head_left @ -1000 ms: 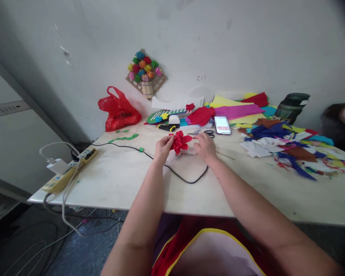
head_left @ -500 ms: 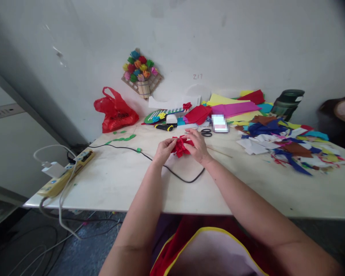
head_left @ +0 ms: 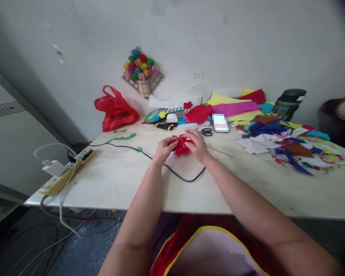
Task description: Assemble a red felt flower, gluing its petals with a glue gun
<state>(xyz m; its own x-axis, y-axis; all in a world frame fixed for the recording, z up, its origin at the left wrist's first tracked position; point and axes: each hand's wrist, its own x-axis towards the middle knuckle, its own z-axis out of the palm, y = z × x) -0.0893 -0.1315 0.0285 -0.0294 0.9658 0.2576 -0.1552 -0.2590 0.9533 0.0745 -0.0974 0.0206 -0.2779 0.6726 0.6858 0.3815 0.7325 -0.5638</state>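
Note:
Between my two hands is a red paper flower [head_left: 182, 147] with ruffled petals, raised just over the table. My left hand [head_left: 165, 148] pinches its left edge between thumb and fingers. On the other side, the thumb and fingers of my right hand [head_left: 198, 145] close on the petals. The flower's underside is hidden. Beyond my right hand lie black-handled scissors [head_left: 207, 132], and a thin wooden stick [head_left: 220, 151] rests to its right. A black cable [head_left: 186, 180] loops across the table below my hands.
A pile of coloured paper scraps [head_left: 293, 145] covers the right side, with a dark bottle [head_left: 289, 103] behind. A phone [head_left: 220, 123], a yellow-black cutter [head_left: 164, 126] and a red plastic bag [head_left: 117, 111] stand farther back. A power strip [head_left: 66, 174] sits at the left edge.
The fingers of both hands have shifted very slightly on the red flower. The other things stay where they were; the view has moved a little.

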